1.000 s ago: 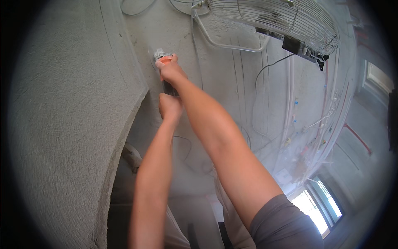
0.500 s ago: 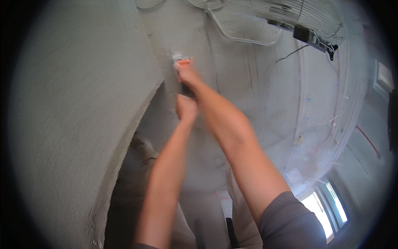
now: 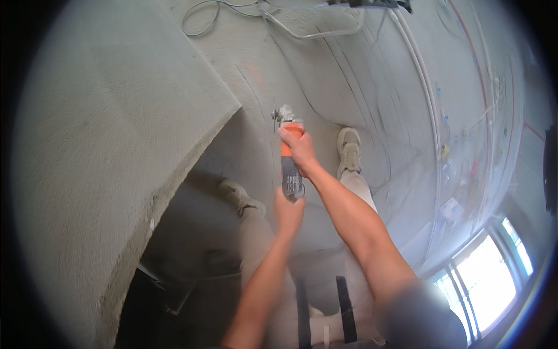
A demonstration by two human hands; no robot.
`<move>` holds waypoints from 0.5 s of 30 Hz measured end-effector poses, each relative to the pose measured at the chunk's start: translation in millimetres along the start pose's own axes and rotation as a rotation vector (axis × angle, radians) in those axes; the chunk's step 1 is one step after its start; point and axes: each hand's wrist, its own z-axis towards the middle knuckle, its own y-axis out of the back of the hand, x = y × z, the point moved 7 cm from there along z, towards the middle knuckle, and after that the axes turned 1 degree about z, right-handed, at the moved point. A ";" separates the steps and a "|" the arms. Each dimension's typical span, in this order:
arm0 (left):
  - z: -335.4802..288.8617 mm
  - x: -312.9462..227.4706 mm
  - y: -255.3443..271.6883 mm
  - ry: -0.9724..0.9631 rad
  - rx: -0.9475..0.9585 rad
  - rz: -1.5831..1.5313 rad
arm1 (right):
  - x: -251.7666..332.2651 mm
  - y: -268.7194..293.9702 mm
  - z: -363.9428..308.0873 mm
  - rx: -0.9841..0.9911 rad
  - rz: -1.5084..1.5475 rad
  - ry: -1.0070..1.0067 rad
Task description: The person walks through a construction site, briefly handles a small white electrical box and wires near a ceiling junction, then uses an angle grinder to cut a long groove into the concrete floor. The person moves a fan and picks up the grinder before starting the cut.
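Observation:
An orange and dark grey angle grinder (image 3: 292,174) points away from me, its dusty metal head (image 3: 283,113) at the far end close to the dusty grey surface beyond. My right hand (image 3: 301,150) wraps round the orange front part of the body. Lower down, my left hand (image 3: 288,213) is closed round the dark rear end. Thin lines score the grey surface (image 3: 244,64) to the left of the head. Whether the disc touches that surface cannot be made out.
On the left stands a rough plastered wall (image 3: 116,145) with a broken slanting edge. My shoes (image 3: 350,145) are spread apart below. A cable (image 3: 314,110) runs past the grinder on the right. At the top lies a bent metal tube frame (image 3: 314,36). A bright window (image 3: 485,279) is at lower right.
The grinder and both hands now appear lower and further right, and the view has shifted. My shoes have come into clearer sight, while the wire fan-like cage has mostly left the top.

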 end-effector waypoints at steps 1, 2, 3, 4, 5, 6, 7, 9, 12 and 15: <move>-15.2 29.2 1.5 0.039 0.093 0.029 | 0.1 4.3 -11.9 -0.022 0.035 0.008; -30.6 57.6 6.5 0.042 0.122 0.111 | 1.9 6.2 -21.9 -0.017 0.073 0.027; -44.1 86.2 12.3 0.040 0.152 0.197 | 4.4 7.6 -30.5 -0.013 0.111 0.047; -58.5 116.3 17.7 0.089 0.187 0.193 | 5.9 9.9 -41.7 -0.019 0.153 0.057; -69.2 143.5 22.2 0.128 0.219 0.201 | 9.3 9.7 -51.1 -0.028 0.165 0.094; -76.5 169.2 24.5 0.189 0.273 0.238 | 13.8 10.6 -59.3 -0.042 0.176 0.132; -84.9 181.7 26.4 0.129 0.357 0.282 | 17.6 12.5 -71.8 -0.060 0.191 0.162; -90.6 202.3 24.1 0.072 0.578 0.428 | 26.2 15.6 -91.0 -0.113 0.177 0.214; -98.5 216.6 25.0 0.239 0.762 0.290 | 37.9 17.4 -110.2 -0.167 0.215 0.220; -121.2 215.2 36.8 0.245 0.692 0.166 | 33.1 18.8 -135.0 -0.206 0.267 0.229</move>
